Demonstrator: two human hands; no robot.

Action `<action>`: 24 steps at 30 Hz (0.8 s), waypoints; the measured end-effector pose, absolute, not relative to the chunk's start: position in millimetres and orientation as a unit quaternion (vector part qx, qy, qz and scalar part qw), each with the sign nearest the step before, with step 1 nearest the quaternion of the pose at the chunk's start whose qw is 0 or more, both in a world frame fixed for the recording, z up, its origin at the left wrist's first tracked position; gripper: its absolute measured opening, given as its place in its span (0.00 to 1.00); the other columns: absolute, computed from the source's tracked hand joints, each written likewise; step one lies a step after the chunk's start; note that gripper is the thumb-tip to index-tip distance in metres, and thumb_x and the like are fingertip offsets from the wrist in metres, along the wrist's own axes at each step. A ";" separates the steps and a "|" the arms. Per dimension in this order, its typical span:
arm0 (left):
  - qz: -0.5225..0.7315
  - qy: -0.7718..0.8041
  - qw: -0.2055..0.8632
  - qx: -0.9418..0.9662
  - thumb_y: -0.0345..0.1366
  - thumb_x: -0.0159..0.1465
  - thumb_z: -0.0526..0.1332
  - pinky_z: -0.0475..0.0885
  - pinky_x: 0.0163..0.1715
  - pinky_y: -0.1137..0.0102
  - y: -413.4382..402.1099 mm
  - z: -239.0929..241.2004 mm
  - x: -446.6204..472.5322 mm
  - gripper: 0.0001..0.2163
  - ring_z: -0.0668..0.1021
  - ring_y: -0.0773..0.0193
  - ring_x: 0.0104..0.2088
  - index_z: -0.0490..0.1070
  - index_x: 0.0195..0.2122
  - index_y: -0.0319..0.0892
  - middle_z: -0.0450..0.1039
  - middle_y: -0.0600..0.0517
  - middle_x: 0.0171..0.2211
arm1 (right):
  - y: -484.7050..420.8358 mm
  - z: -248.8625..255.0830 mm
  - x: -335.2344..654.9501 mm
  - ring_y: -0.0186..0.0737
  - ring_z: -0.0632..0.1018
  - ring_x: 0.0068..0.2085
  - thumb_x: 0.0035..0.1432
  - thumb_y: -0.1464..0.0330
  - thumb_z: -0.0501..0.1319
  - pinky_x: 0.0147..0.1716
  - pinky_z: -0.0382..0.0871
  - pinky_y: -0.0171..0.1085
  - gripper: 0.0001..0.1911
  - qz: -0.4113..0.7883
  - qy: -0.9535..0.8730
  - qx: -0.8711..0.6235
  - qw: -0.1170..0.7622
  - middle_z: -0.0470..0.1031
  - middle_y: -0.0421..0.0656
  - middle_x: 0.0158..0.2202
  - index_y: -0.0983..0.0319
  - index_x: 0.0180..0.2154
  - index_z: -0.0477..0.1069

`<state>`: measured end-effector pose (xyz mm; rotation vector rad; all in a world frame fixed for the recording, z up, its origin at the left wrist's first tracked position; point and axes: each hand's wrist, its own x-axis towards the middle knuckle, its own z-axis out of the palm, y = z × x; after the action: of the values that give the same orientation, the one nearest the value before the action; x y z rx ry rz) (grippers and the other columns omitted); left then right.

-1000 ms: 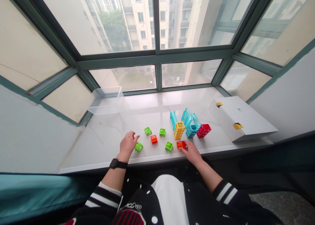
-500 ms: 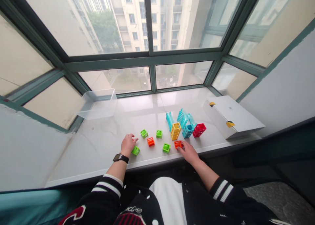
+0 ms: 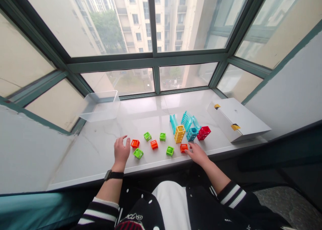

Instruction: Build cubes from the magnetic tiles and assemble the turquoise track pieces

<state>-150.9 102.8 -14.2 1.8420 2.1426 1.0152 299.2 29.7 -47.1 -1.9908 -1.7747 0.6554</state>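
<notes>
My left hand (image 3: 121, 151) hovers at the left of the loose blocks, thumb and fingers apart, with nothing in it. Just right of it are an orange block (image 3: 135, 143) and, nearer the front edge, a green block (image 3: 138, 153). My right hand (image 3: 198, 153) has its fingers spread beside another orange block (image 3: 183, 148); a fingertip overlaps the block's right side, and contact is hard to judge. Between the hands lie a third orange block (image 3: 154, 145) and more green blocks (image 3: 170, 151). Behind the right hand stand yellow (image 3: 179, 134), blue (image 3: 192, 134) and red (image 3: 203, 133) openwork block stacks.
Light-blue curved track pieces (image 3: 186, 120) lie behind the stacks. A clear plastic bin (image 3: 100, 107) stands at the back left, and a white box (image 3: 237, 117) at the right. The white sill (image 3: 98, 156) ends at a front edge near my body, with windows behind.
My left hand has drawn back to the left, uncovering the orange block. My right hand has shifted slightly right and its fingers have parted; the orange block there sits slightly further right.
</notes>
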 end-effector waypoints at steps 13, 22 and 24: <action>0.420 0.658 0.103 0.617 0.43 0.73 0.53 0.72 0.62 0.57 35.3 -5.1 -115.4 0.13 0.77 0.55 0.55 0.71 0.52 0.45 0.76 0.46 0.51 | 105.6 40.0 272.9 0.60 0.71 0.63 0.64 0.70 0.63 0.62 0.67 0.55 0.30 0.126 -0.754 -0.608 0.214 0.71 0.54 0.64 0.58 0.66 0.67; 0.397 0.627 0.166 0.649 0.41 0.73 0.52 0.71 0.64 0.54 34.7 0.7 -82.4 0.13 0.76 0.53 0.58 0.72 0.52 0.46 0.77 0.44 0.53 | 100.4 61.8 297.8 0.52 0.78 0.53 0.62 0.69 0.64 0.52 0.75 0.49 0.21 0.163 -0.741 -0.591 0.274 0.76 0.49 0.56 0.56 0.57 0.74; 0.393 0.614 0.168 0.663 0.42 0.73 0.52 0.70 0.64 0.53 35.6 6.2 -71.2 0.14 0.76 0.52 0.60 0.71 0.54 0.46 0.77 0.44 0.54 | 90.9 73.5 304.3 0.52 0.79 0.52 0.62 0.66 0.65 0.52 0.76 0.50 0.21 0.178 -0.726 -0.578 0.326 0.77 0.49 0.54 0.57 0.57 0.74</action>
<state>-71.2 35.6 6.2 1.8858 1.7475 1.1185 304.3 90.9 73.5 -1.5158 -1.9031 0.4675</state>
